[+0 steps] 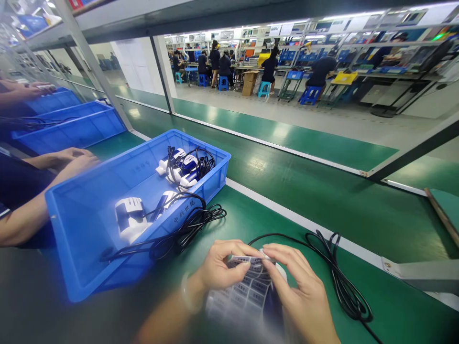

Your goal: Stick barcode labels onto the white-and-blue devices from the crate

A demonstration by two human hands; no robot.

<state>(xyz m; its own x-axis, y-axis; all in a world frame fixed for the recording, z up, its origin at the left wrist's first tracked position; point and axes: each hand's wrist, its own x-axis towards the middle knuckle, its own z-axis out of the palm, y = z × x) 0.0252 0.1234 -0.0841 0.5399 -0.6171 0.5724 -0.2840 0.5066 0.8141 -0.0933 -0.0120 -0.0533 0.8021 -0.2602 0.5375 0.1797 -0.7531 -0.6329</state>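
My left hand (224, 265) pinches a sheet of grey printed labels (247, 291) between thumb and fingers, near its top edge. At the sheet's upper right corner, the thumb and fingertips of my right hand (297, 286) close together; whether a single label is lifted there is too small to tell. Beneath the sheet and partly covered by my right hand lies a white and dark blue device (274, 306). A black cable (279, 235) runs from behind my fingers to the right, ending in a coiled bundle (340, 282) on the green bench.
A blue bin (139, 258) at left holds several white and blue devices (131, 217); a cable bundle (186, 229) hangs over its side. A co-worker's hands (71, 160) are beyond it, beside another blue bin (75, 126). A metal post (426, 272) stands at right.
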